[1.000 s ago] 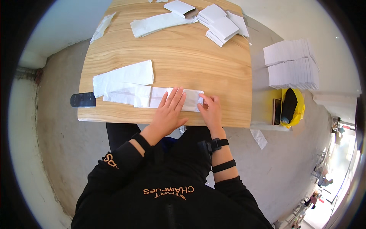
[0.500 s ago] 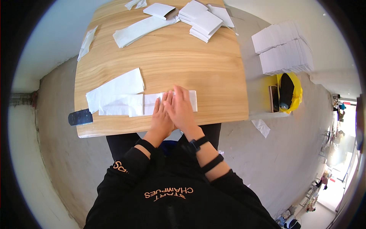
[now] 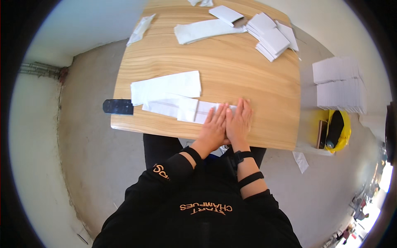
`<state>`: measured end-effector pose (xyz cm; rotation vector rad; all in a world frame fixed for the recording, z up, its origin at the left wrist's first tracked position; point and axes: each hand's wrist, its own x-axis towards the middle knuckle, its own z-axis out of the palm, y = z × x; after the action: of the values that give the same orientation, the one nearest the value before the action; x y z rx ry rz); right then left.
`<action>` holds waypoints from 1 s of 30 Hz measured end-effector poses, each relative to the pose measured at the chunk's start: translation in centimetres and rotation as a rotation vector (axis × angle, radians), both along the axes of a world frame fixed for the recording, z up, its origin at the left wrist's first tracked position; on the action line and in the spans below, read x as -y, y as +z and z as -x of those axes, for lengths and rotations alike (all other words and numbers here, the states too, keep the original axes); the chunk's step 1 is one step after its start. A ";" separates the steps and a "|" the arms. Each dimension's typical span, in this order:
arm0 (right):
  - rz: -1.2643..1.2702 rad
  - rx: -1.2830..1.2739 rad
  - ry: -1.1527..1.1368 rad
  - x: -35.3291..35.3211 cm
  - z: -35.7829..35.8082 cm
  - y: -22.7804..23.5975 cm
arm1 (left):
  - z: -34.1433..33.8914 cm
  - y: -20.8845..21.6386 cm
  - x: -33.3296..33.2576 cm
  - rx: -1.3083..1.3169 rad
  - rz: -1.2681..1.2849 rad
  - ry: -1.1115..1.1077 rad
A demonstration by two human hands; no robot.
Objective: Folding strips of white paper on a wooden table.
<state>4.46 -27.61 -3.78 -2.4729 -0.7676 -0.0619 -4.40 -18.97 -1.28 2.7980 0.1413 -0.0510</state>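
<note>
A long white folded paper strip (image 3: 202, 108) lies along the near part of the wooden table. My left hand (image 3: 213, 129) rests flat on it, fingers stretched out. Right beside it, my right hand (image 3: 238, 122) presses flat over the strip's right end, with its fingers straight and pointing away from me. The two hands touch along their inner sides and hide that end of the strip. Further left, a small white flap (image 3: 187, 109) lies across the strip, and a stack of white paper strips (image 3: 165, 87) overlaps it from behind.
A dark phone-like object (image 3: 118, 106) juts over the table's left edge. Folded white packets (image 3: 271, 37) and more strips (image 3: 206, 31) lie at the far side. To the right are stacked white packets (image 3: 341, 91) and a yellow bag (image 3: 345, 136). One paper piece (image 3: 300, 161) lies on the floor.
My right hand has come down from over the left hand to lie flat on the strip's right end. The whole view has shifted, so the table appears further right.
</note>
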 end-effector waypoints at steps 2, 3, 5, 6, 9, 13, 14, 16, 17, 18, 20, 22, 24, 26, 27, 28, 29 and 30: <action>-0.009 -0.009 0.011 -0.2 0.2 0.2 | 0.6 0.3 -0.8 0.055 0.076 0.008; 0.008 -0.023 0.008 -0.2 0.3 0.3 | 0.8 0.4 -1.3 0.116 0.166 -0.005; 0.024 -0.035 0.005 -0.3 0.2 0.6 | 2.4 0.6 -3.5 0.221 0.174 -0.015; 0.065 -0.008 0.006 -0.3 0.3 0.7 | 3.7 0.8 -4.9 0.323 0.190 -0.038; 0.123 0.048 -0.003 -0.2 0.3 0.6 | 7.5 3.6 -10.4 0.366 0.163 0.498; 0.142 0.094 -0.004 -0.4 0.3 0.5 | 11.7 1.8 -16.4 0.367 -0.080 0.996; 0.144 0.099 -0.004 -0.4 0.3 0.5 | 11.9 1.6 -16.8 0.256 -0.117 1.071; 0.139 0.121 0.004 -0.3 0.2 0.4 | 11.9 1.1 -17.3 0.148 -0.146 1.141; 0.145 0.127 0.001 -0.3 0.2 0.5 | 11.8 0.7 -17.4 0.156 -0.136 1.122; 0.098 0.093 0.007 -0.3 0.1 0.6 | 11.7 0.4 -17.4 0.163 -0.126 1.103; 0.055 0.064 0.010 -0.3 0.2 1.1 | 12.1 0.0 -18.1 0.214 -0.058 1.076; -0.131 0.057 0.027 -0.2 0.3 1.9 | 12.1 -0.2 -18.0 0.264 0.005 1.049; -0.229 0.011 0.037 -0.1 0.6 3.8 | 10.9 2.8 -16.1 0.535 0.416 1.030; -0.323 -0.039 0.052 -0.2 1.8 6.0 | 9.1 6.0 -13.0 0.579 0.483 0.980; -0.473 -0.375 0.068 -0.5 2.5 6.8 | 8.1 7.4 -11.4 0.646 0.476 0.818; -0.619 -0.716 0.086 -1.1 3.1 7.4 | 7.1 8.0 -9.8 0.710 0.464 0.657; -0.617 -0.714 0.084 -1.6 3.7 8.5 | 6.0 8.3 -8.2 0.693 0.465 0.582; -0.850 -1.036 0.072 -2.1 4.4 9.4 | 4.9 8.4 -6.6 0.674 0.461 0.508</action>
<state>0.07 -25.50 5.58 -1.3605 -0.2527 0.7090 -9.35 -12.34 7.07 2.1076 0.5737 0.8479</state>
